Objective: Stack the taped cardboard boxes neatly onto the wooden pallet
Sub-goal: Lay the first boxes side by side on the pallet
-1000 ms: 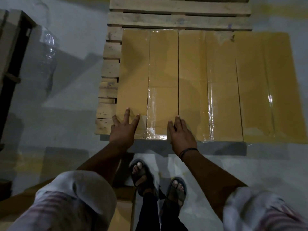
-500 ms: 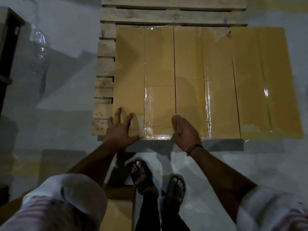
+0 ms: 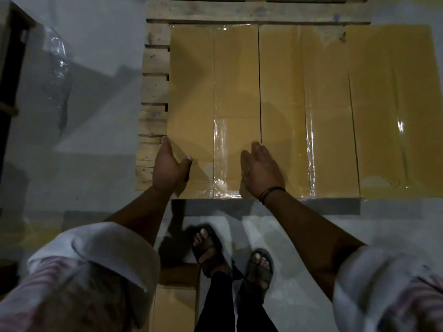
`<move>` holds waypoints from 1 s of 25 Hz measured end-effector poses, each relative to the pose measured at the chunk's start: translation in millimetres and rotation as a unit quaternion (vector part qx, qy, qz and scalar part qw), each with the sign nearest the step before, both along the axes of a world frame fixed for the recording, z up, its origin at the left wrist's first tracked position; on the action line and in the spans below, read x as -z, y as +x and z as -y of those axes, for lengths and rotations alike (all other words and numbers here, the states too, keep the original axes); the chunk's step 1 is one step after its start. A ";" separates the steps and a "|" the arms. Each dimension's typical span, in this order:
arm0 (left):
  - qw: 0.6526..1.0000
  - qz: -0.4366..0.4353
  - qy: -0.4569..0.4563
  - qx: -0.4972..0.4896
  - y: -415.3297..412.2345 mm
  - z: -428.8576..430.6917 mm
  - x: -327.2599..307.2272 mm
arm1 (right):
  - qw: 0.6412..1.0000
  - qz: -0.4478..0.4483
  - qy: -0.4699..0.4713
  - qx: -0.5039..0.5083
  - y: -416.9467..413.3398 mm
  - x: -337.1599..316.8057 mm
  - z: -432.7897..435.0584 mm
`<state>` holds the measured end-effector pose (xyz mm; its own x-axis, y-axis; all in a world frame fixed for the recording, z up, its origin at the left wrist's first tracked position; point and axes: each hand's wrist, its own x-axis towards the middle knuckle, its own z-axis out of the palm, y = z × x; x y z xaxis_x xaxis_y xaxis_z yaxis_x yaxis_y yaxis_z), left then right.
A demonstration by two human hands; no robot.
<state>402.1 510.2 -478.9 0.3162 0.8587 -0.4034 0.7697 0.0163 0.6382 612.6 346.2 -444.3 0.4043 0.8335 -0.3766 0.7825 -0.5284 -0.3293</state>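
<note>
Three long taped cardboard boxes lie side by side on the wooden pallet (image 3: 153, 92): a left box (image 3: 191, 92), a middle box (image 3: 282, 92) and a right box (image 3: 393, 104) that overhangs the pallet's right side. My left hand (image 3: 169, 167) grips the near left edge of the left box, with the thumb on top and the fingers down its side. My right hand (image 3: 260, 170) rests with straight fingers on top of the left box, at the seam with the middle box.
Another cardboard box (image 3: 175, 305) lies on the floor by my sandalled feet (image 3: 211, 248). A plastic-wrapped bundle (image 3: 56, 68) and a dark wooden frame (image 3: 9, 68) stand at the left. Bare pallet slats (image 3: 259, 10) show beyond the boxes. The floor is grey concrete.
My left hand slid from flat on the box top to its left edge and closed around it. My right hand turned and moved forward along the seam.
</note>
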 end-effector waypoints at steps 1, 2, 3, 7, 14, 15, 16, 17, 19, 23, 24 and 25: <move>1.000 -0.002 0.002 0.009 0.2 -0.1 0.0 | 1.000 0.001 -0.003 0.001 0.1 0.9 1.5; 1.000 -0.001 0.004 0.015 1.8 0.5 -4.5 | 1.000 0.000 -0.001 -0.002 0.8 0.6 3.5; 1.000 0.001 0.003 0.019 3.8 0.7 -6.2 | 1.000 0.001 0.001 -0.008 2.6 -0.1 5.5; 1.000 0.004 -0.011 0.010 9.7 2.6 -13.3 | 1.000 -0.003 0.001 -0.016 7.0 -4.2 6.6; 1.000 0.020 -0.006 0.011 12.4 4.9 -20.0 | 1.000 -0.004 0.003 -0.012 6.7 -0.8 9.8; 1.000 0.023 -0.006 0.011 12.9 5.9 -20.2 | 1.000 -0.002 0.001 -0.014 7.5 0.0 10.5; 1.000 0.024 -0.005 0.008 13.3 5.9 -20.4 | 1.000 0.001 0.000 -0.017 8.0 0.6 10.4; 1.000 0.025 -0.006 0.006 13.8 5.7 -20.9 | 1.000 0.004 -0.001 -0.017 7.7 1.0 10.2; 1.000 0.025 -0.015 0.004 13.0 3.4 -20.5 | 1.000 0.004 -0.005 -0.015 6.4 2.0 8.8; 0.999 -0.006 -0.041 -0.002 14.1 -0.1 -20.9 | 1.000 0.001 -0.005 -0.002 1.7 4.0 9.0; 0.998 -0.032 -0.049 0.011 15.2 -2.8 -21.5 | 1.000 0.002 -0.005 -0.002 0.1 3.5 9.4; 0.995 -0.069 -0.058 0.039 16.0 -8.0 -23.1 | 1.000 0.005 -0.008 -0.005 -2.0 2.3 9.1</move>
